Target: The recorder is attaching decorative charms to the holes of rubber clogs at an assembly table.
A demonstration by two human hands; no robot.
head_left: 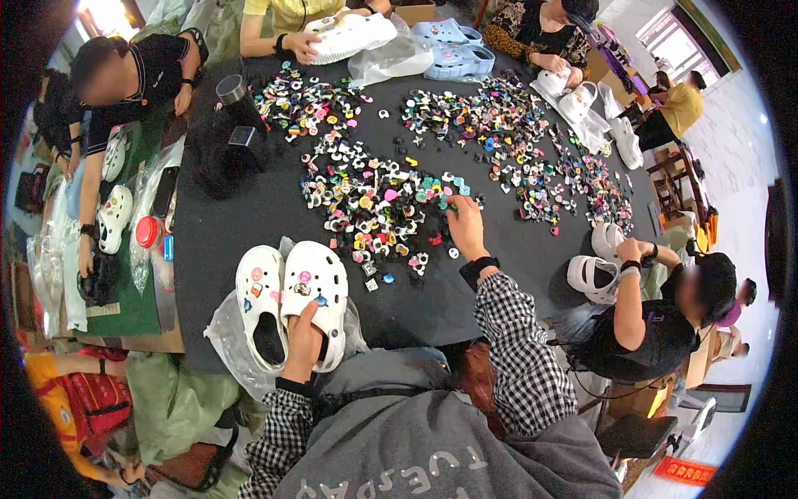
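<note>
A pair of white clogs, the left clog (259, 287) and the right clog (320, 279), lies side by side on clear plastic at the near left of the table. Both have holes and a few colourful charms on their uppers. My left hand (303, 345) grips the right clog, its thumb over the upper near a blue dolphin-like charm. Ahead and to the right, my right hand (467, 229) reaches into the edge of a big heap of shoe charms (374, 208). Its fingers are bent together by teal and white charms; whatever lies between the fingertips is hidden.
More charm heaps (490, 116) spread over the dark table (249, 216). A black cylinder (233, 91) stands at the far left. Blue clogs (453, 50) sit at the far edge. Co-workers handle white clogs around the table; one (657, 308) sits close on my right.
</note>
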